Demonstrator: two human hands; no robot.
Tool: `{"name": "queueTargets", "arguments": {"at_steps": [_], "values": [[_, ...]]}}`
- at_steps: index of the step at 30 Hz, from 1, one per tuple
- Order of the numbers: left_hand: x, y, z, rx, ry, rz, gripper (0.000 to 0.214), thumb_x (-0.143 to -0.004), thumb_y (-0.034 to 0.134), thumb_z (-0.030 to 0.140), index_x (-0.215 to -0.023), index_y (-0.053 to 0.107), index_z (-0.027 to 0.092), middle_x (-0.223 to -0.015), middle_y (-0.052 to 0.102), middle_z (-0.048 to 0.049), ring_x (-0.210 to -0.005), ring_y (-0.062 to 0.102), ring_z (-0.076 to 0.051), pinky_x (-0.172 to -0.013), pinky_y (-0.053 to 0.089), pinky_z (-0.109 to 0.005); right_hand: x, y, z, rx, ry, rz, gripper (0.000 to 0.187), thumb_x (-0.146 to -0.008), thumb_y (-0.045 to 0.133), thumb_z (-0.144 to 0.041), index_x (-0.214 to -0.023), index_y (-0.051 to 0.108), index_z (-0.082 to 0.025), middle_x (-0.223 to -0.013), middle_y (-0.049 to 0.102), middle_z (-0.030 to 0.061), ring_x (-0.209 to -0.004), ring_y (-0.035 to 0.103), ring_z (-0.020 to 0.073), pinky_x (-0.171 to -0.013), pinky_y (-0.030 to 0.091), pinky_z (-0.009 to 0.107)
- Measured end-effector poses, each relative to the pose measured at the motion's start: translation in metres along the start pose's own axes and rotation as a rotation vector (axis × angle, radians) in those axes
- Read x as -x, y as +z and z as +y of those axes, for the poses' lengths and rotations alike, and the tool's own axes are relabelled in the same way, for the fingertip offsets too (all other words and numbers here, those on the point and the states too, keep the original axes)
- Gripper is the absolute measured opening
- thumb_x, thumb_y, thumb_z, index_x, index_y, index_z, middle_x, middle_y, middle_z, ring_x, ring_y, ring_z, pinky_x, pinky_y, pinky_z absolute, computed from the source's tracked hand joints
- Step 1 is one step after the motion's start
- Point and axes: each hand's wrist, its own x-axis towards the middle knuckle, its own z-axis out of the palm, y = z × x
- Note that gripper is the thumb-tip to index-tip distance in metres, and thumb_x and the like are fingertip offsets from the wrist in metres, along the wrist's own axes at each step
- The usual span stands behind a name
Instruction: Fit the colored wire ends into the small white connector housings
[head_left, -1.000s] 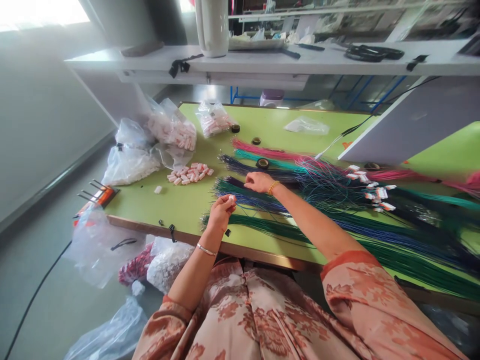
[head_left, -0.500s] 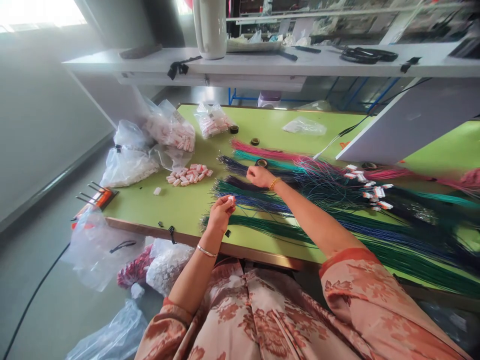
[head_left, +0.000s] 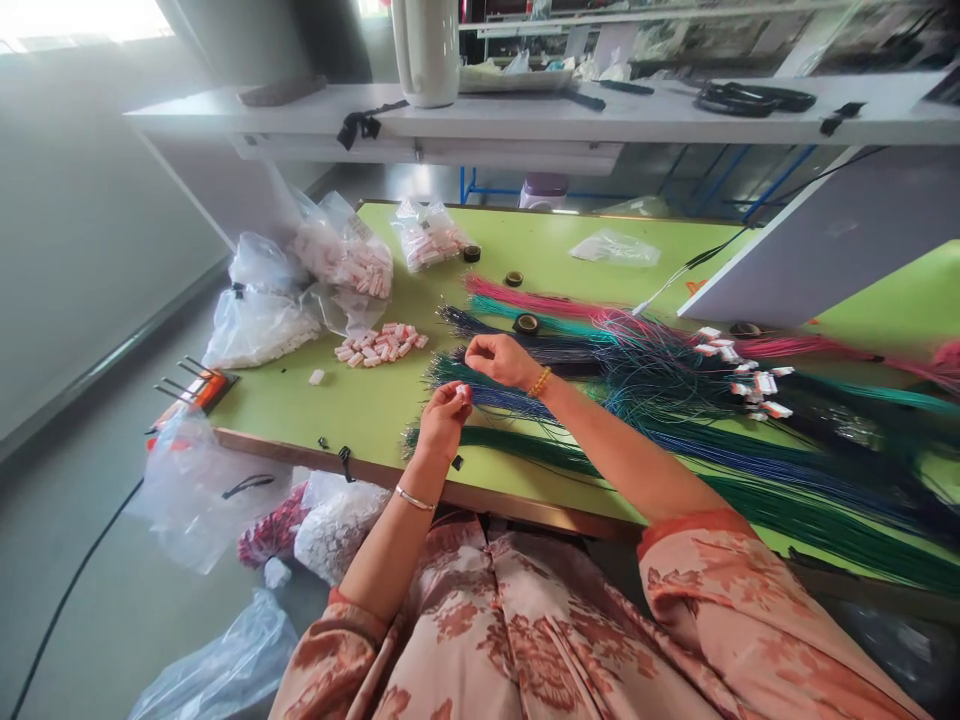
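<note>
My left hand (head_left: pixel 441 428) is closed in a pinch on a small white connector housing (head_left: pixel 462 391), above the front of the bench. Just above it and to its right, my right hand (head_left: pixel 504 361) hangs over the wire ends with its fingers curled together. Whatever sits between those fingertips, if anything, is too small to make out. Beneath both hands lie bundles of dark green wires (head_left: pixel 517 447), blue wires (head_left: pixel 517 402) and dark wires (head_left: pixel 555 352), their metal-tipped ends pointing left. A loose pile of white and orange connector housings (head_left: pixel 382 345) lies to the left.
Bags of housings (head_left: pixel 341 250) stand at the back left, and tape rolls (head_left: pixel 526 323) lie among the wires. Finished-looking white connectors (head_left: pixel 765 383) sit on wires at right. An orange pronged holder (head_left: pixel 199 393) is at the left edge. A white shelf (head_left: pixel 525 118) spans the back.
My right hand has moved left and slightly down, from over the dark wires to near my left hand. The left hand keeps its pinch on the housing. The view has shifted slightly.
</note>
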Motion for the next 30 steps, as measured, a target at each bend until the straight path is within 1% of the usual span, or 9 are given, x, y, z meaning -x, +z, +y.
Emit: {"name": "queueTargets", "arguments": {"at_steps": [2,5,10,13,18,26,30], "values": [[0.001,0.004,0.002,0.031,0.000,-0.032,0.025,-0.066,0.077,0.014,-0.086,0.063,0.016,-0.080,0.064,0.0005,-0.066,0.056,-0.006,-0.063,0.045,-0.018,0.017,0.000,-0.002,-0.034,0.019,0.018,0.017,-0.072,0.058,-0.031,-0.072,0.062,-0.014,-0.064,0.059,-0.0008,-0.058,0.047,0.0093,-0.057,0.038,0.022],[0.004,0.009,0.006,0.070,-0.038,-0.066,0.022,-0.068,0.074,0.011,-0.086,0.062,0.016,-0.079,0.063,0.0007,-0.065,0.055,-0.005,-0.064,0.046,-0.018,0.037,0.003,-0.004,-0.052,0.064,0.051,0.019,-0.070,0.059,-0.032,-0.072,0.063,-0.014,-0.062,0.057,-0.0010,-0.055,0.044,0.0088,-0.053,0.035,0.022],[0.006,0.014,0.006,0.102,-0.097,-0.099,0.021,-0.071,0.069,0.006,-0.087,0.062,0.016,-0.077,0.061,0.0009,-0.065,0.057,-0.006,-0.065,0.047,-0.018,0.056,0.009,0.002,0.008,0.060,0.120,0.017,-0.071,0.060,-0.031,-0.071,0.062,-0.015,-0.058,0.053,-0.0026,-0.052,0.039,0.0074,-0.050,0.030,0.021],[0.007,0.014,0.005,0.090,-0.097,-0.108,0.020,-0.072,0.069,0.007,-0.087,0.062,0.017,-0.077,0.062,0.0005,-0.066,0.057,-0.006,-0.064,0.047,-0.019,0.060,0.011,0.005,0.080,0.040,0.163,0.015,-0.071,0.059,-0.029,-0.071,0.062,-0.015,-0.059,0.054,-0.0027,-0.052,0.037,0.0067,-0.050,0.030,0.021],[0.006,0.014,0.004,0.075,-0.098,-0.122,0.019,-0.072,0.070,0.009,-0.088,0.062,0.016,-0.078,0.062,0.0004,-0.067,0.058,-0.007,-0.066,0.046,-0.019,0.063,0.012,0.001,0.144,0.015,0.181,0.014,-0.073,0.058,-0.028,-0.071,0.062,-0.015,-0.055,0.053,-0.0035,-0.049,0.035,0.0062,-0.050,0.029,0.020],[0.007,0.013,0.002,0.057,-0.076,-0.111,0.022,-0.070,0.075,0.012,-0.087,0.062,0.017,-0.080,0.062,0.0009,-0.067,0.057,-0.006,-0.068,0.046,-0.020,0.065,0.015,0.004,0.258,-0.049,0.228,0.011,-0.075,0.058,-0.026,-0.073,0.063,-0.016,-0.062,0.061,-0.0007,-0.051,0.043,0.0072,-0.053,0.033,0.021],[0.007,0.014,0.000,0.040,-0.046,-0.086,0.027,-0.066,0.079,0.014,-0.087,0.063,0.017,-0.080,0.063,0.0013,-0.067,0.056,-0.006,-0.068,0.046,-0.020,0.066,0.018,0.005,0.257,-0.055,0.245,0.012,-0.076,0.058,-0.027,-0.073,0.062,-0.016,-0.061,0.060,-0.0011,-0.049,0.042,0.0071,-0.051,0.032,0.021]]}}
